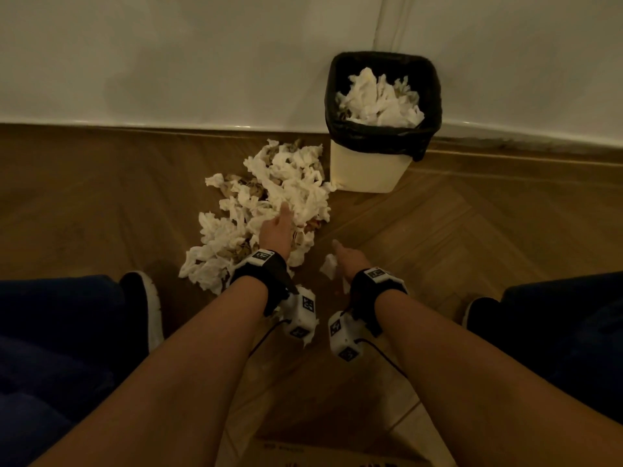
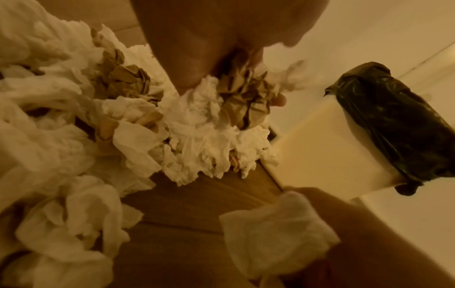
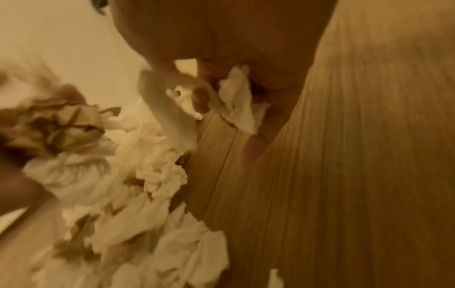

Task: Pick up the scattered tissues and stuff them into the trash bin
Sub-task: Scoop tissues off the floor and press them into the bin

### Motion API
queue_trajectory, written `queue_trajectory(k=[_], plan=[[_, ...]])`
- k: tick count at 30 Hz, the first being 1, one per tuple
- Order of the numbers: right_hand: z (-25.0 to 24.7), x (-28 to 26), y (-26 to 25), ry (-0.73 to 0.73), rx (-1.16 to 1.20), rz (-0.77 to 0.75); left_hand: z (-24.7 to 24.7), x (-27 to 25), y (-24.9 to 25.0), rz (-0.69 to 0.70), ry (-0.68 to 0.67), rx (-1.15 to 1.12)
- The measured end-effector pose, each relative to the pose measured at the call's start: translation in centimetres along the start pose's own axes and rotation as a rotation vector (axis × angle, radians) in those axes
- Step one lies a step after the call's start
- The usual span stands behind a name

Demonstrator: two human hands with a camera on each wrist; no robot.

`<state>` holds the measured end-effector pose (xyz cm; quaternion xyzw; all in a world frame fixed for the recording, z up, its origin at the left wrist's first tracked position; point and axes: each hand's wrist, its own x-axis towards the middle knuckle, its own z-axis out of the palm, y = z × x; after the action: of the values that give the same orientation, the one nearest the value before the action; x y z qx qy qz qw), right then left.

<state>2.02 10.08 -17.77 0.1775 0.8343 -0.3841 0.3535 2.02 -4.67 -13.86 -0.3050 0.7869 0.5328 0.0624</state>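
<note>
A loose pile of crumpled white tissues (image 1: 269, 197) mixed with brown paper lies on the wooden floor, left of the bin. The cream trash bin (image 1: 367, 173) with a black bag stands against the wall and holds white tissues (image 1: 381, 99). My left hand (image 1: 278, 227) reaches into the pile; in the left wrist view the left hand (image 2: 232, 93) grips a clump of tissue and brown paper, with the bin (image 2: 320, 148) to the right. My right hand (image 1: 344, 256) hovers just right of the pile and pinches a small white tissue (image 3: 243, 117) between thumb and fingers.
The white wall and its baseboard (image 1: 202, 128) run behind the pile and bin. My shoes (image 1: 148, 298) (image 1: 475, 308) and dark-trousered knees flank both arms. A cardboard box edge (image 1: 320, 456) sits at the bottom. Bare herringbone floor (image 1: 472, 224) spreads to the right.
</note>
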Motion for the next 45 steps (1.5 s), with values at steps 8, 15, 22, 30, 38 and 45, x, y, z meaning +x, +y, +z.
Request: queue_trajectory(k=[8, 15, 22, 30, 38, 45], plan=[[-0.3, 0.4, 0.7, 0.014, 0.608, 0.139, -0.3, 0.8, 1.0, -0.215, -0.206, -0.392], [-0.7, 0.6, 0.7, -0.024, 0.737, 0.146, -1.8, 2.4, 2.4, -0.250, -0.341, -0.680], [-1.9, -0.2, 0.5, -0.033, 0.616, 0.049, -2.6, 2.7, 1.7, -0.221, -0.174, -0.468], [-4.7, -2.2, -2.4, -0.049, 0.976, 0.021, -3.7, 1.4, 5.5, -0.163, -0.372, -0.846], [-8.0, -4.3, -5.9, -0.235, 1.146, -0.063, -5.2, 0.1, 10.1, -0.068, -0.327, -0.960], [-10.2, -5.9, -6.7, -0.244, 1.410, -0.162, -5.4, 0.5, 11.9, 0.020, -0.281, -1.061]])
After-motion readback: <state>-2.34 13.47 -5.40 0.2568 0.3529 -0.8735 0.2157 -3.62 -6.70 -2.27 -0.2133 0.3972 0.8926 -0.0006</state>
